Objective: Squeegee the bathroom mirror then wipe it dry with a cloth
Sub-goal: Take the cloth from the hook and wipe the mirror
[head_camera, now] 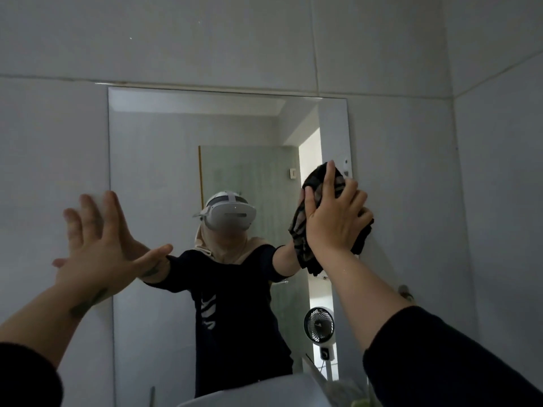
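Observation:
A frameless rectangular mirror (164, 160) hangs on the grey tiled wall in front of me. My right hand (335, 212) presses a dark patterned cloth (363, 233) flat against the mirror's right edge, about mid-height. My left hand (97, 248) rests with fingers spread on the mirror's left edge, holding nothing. In the glass I see the reflection of a person in a dark top wearing a white headset. No squeegee is in view.
The rim of a white basin (264, 392) shows below the mirror. A small white fan (320, 324) and a doorway appear only as reflections. Grey tiled walls (484, 201) meet in a corner to the right.

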The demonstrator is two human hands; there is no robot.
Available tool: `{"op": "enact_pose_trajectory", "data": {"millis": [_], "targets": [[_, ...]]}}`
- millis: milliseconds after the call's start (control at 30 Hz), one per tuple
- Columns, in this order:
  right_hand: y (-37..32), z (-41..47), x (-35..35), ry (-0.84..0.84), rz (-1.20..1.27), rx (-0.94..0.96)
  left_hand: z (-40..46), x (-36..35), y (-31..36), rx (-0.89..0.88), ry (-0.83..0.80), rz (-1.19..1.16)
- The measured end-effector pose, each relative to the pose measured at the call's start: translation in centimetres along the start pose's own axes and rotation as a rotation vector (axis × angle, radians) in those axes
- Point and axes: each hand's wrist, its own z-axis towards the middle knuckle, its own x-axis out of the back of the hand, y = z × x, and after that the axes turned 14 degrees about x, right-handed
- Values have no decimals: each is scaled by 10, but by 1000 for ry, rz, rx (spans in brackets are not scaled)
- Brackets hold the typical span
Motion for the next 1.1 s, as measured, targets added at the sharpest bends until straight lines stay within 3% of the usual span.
{"op": "enact_pose_trajectory", "data": {"millis": [133, 233, 500, 767, 1100], "targets": [[-36, -4, 5, -24, 10, 97, -18, 5, 3, -45, -26, -19], [-73, -5, 12, -27, 49, 195, -36, 4, -13, -47, 22, 103], [-186, -44, 27, -83, 251, 531, -64, -27, -64, -41, -102, 165], [-218, -102, 22, -120, 196, 816, -61, -30, -68, -51, -126, 162], [-139, -97, 12, -118, 83, 630, -62, -25, -62, -17, -168, 186]]}}
